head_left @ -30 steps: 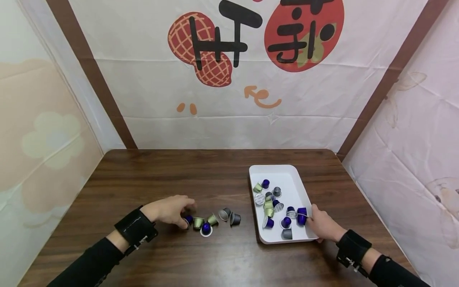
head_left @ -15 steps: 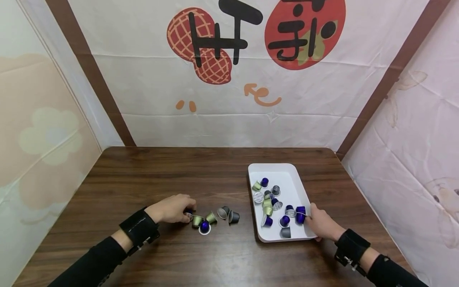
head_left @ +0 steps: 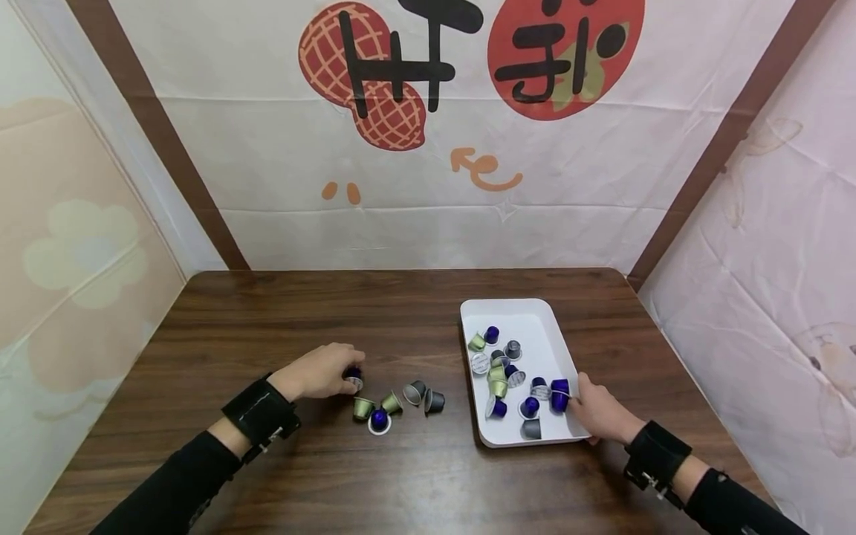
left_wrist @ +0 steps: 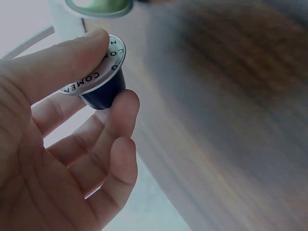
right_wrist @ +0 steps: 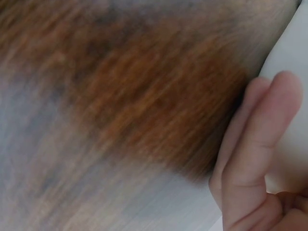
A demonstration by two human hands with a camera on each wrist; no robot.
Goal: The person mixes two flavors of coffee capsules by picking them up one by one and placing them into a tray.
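Between thumb and fingers, my left hand [head_left: 321, 371] pinches a dark blue coffee capsule [left_wrist: 107, 94]. Its silvery lid with printed letters faces the thumb in the left wrist view. Just to the right on the table lie two green capsules [head_left: 363, 408], a blue capsule [head_left: 379, 420] standing on its lid, and two grey capsules [head_left: 435, 402]. My right hand [head_left: 604, 411] grips the right edge of a white tray [head_left: 545, 338] near its front corner. Fingers [right_wrist: 255, 139] run along the tray's outer side in the right wrist view.
Several blue, green and grey capsules [head_left: 497, 388] are scattered inside the tray, mostly along its left side and front. All stands on a brown wooden table [head_left: 301, 461]. A printed white cloth [head_left: 374, 230] hangs behind it, with more cloth at both sides.
My left hand has closed on the blue capsule and drawn it slightly away from the green capsule beside it. The right hand stays at the tray's edge; the head view has shifted slightly.
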